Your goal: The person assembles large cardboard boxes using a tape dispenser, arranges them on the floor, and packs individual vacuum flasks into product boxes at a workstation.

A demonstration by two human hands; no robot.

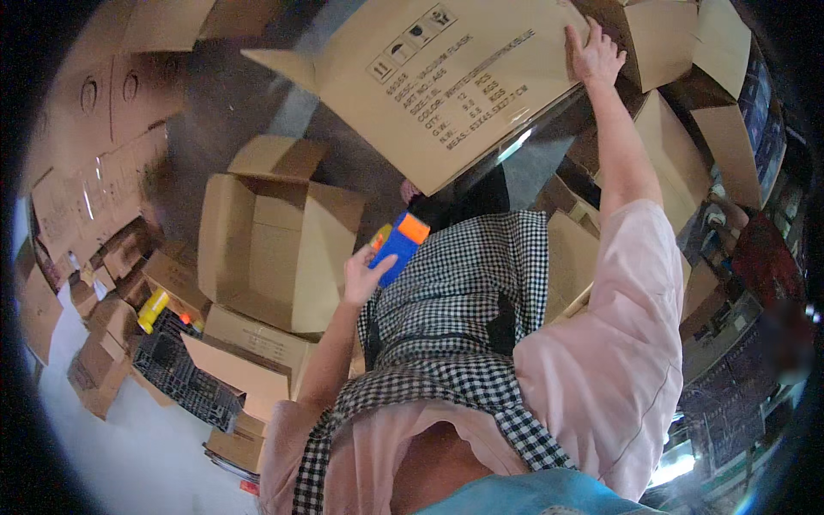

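A large printed cardboard box [429, 94] stands tilted in front of me, with a flap sticking out at its left. At its upper right edge is my right hand [594, 56], thumb toward the printed face and fingers apart over the edge, gripping it. Lower and to the left, my left hand [365, 273] is closed round a blue and orange tape dispenser [399, 249] with a yellow part. The dispenser is held in front of my checked apron [455, 300], apart from the box.
An open cardboard box [257, 240] sits left of my left hand. Several more cartons [94, 189] are stacked at far left. A yellow tool [153, 311] lies beside a dark patterned sheet [184, 365]. More open boxes [661, 154] crowd the right, with another person [768, 257] beyond.
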